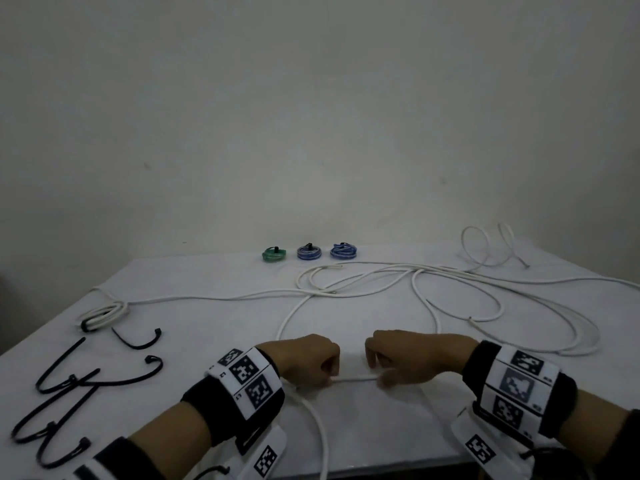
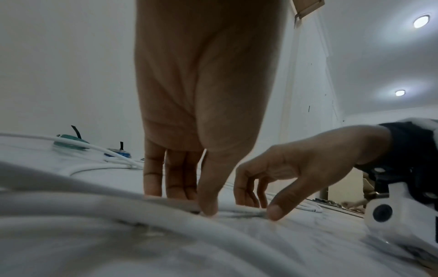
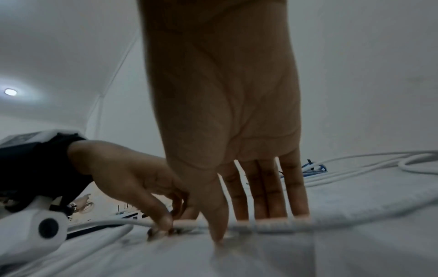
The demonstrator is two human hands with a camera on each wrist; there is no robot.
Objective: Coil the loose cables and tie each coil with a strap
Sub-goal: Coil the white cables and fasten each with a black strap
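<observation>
Left hand and right hand each pinch the white cable (short span between them) low on the table; black straps lie left.

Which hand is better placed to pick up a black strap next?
Left. The black straps lie at the table's left side, beside the left hand. The right hand would cross over. Both pinch the white cable.

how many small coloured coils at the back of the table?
3, in a row at the far edge of the table: green coil leftmost, blue coil in the middle, second blue coil rightmost. None appears hidden.
</observation>
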